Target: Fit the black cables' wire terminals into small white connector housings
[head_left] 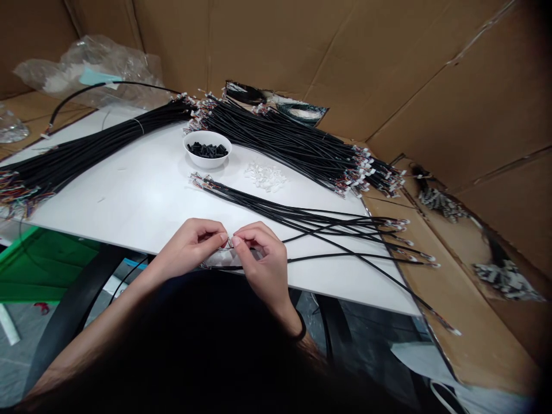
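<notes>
We have both hands at the near edge of the white board [129, 195], lower middle of the frame. Left hand [187, 247] and right hand [263, 259] are curled, fingertips [223, 237] pinching from either side on a small cable end [228, 244]. Most of it is hidden by the fingers; we can't tell the part's exact shape. A black wristband [302, 326] sits on the right wrist.

Loose black cables [302, 221] fan out just right of the hands, with multicolour wire ends and small connectors toward the right edge of the board. Upper middle, a white bowl [207, 148] holds short black sleeves [207, 150]. Just right of it lies a small heap of white connector housings [265, 176].

Two large cable bundles sit behind: one upper right [280, 138], one running from upper middle to the left edge [86, 138], with a white tie around it. Clear plastic bag [86, 69] upper left has a pale blue tag [99, 77]; any writing is too small to read. Corrugated cardboard [452, 86] lines the back and right. No brand is legible.
</notes>
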`<state>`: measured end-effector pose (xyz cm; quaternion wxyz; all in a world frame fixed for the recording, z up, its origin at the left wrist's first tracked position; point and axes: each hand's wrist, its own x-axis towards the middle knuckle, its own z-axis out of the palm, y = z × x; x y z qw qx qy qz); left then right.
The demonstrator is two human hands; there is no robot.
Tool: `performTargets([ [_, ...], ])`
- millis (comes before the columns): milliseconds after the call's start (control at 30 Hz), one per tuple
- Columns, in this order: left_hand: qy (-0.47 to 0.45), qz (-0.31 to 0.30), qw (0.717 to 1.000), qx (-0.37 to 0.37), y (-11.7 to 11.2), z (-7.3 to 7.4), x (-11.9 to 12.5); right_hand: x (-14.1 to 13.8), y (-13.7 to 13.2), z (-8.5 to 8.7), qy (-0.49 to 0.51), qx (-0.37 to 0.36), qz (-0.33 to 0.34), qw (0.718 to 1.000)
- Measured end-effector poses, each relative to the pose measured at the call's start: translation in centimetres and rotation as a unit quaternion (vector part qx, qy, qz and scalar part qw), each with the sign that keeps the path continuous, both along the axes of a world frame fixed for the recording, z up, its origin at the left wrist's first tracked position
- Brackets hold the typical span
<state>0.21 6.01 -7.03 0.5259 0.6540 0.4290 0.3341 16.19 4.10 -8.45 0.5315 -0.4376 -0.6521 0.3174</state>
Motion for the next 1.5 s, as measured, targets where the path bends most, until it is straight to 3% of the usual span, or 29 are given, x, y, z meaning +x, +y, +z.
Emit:
performTargets([
  [600,-0.033,0.002,0.999,-0.010,-0.06,0.33,-0.02,0.64,0.30,-0.12,0.016,0.023,0.090,0.996],
  [1033,-0.026,0.007,0.999,-0.039,0.04,0.01,-0.17,0.46,0.20,-0.31,-0.033,0.008,0.049,0.998],
  [1500,0.007,-0.001,0.999,-0.043,0.17,0.23,-0.18,0.34,0.21,-0.35,-0.091,0.020,0.048,0.994],
])
